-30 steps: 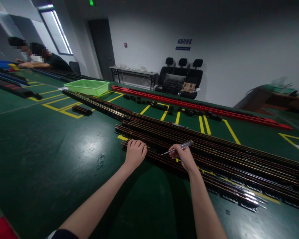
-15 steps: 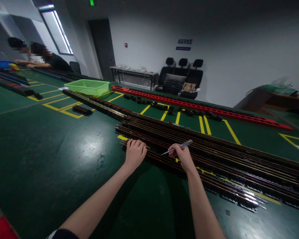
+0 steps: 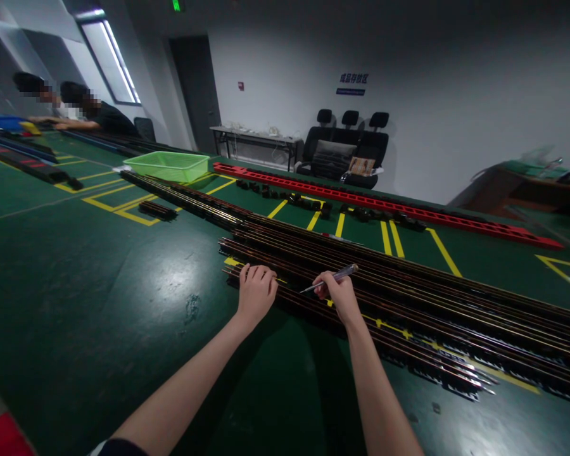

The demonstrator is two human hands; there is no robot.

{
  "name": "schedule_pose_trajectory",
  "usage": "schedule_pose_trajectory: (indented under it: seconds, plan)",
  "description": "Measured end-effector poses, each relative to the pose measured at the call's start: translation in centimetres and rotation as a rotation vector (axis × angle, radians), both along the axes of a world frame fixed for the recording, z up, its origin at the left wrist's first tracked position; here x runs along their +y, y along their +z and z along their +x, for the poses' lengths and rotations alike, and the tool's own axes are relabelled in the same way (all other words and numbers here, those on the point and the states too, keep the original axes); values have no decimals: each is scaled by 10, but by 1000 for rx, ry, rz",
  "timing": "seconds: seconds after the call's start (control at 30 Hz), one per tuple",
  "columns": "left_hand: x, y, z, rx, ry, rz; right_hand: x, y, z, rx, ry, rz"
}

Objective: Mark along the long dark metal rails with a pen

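Note:
My left hand (image 3: 257, 291) is curled over the left part of the nearest long dark strip (image 3: 408, 347), which carries thin metal rods along its length. Its fingertips are partly hidden behind the strip. A slim screwdriver (image 3: 346, 272) with a clear handle is held in my right hand (image 3: 338, 295), its thin shaft pointing left and down toward the same strip. Whether the tip touches the strip I cannot tell. Just beyond both hands, several similar dark strips with rods (image 3: 384, 272) lie side by side.
A green basket (image 3: 168, 166) stands at the far left, near a short dark strip piece (image 3: 158, 210). Along the back edge runs a long red slotted rail (image 3: 380, 201), with small dark parts (image 3: 304, 201) before it. Two people (image 3: 99, 117) sit at the far left.
The nearest strip has slid a little to the left. My right hand and the screwdriver have moved slightly left too, while my left hand has barely shifted.

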State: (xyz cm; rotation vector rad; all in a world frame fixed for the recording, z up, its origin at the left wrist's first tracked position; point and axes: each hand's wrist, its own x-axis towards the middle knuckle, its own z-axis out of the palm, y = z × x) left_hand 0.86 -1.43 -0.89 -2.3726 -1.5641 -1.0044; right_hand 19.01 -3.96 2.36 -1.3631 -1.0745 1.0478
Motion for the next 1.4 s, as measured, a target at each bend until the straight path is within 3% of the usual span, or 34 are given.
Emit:
schedule_pose_trajectory:
  seconds: [0.37, 1.4]
  plan:
    - [-3, 2, 2, 128, -106, -18, 4, -1, -9, -6, 17, -1]
    - [-2, 1, 2, 125, -71, -5, 3, -2, -7, -14, 32, 27]
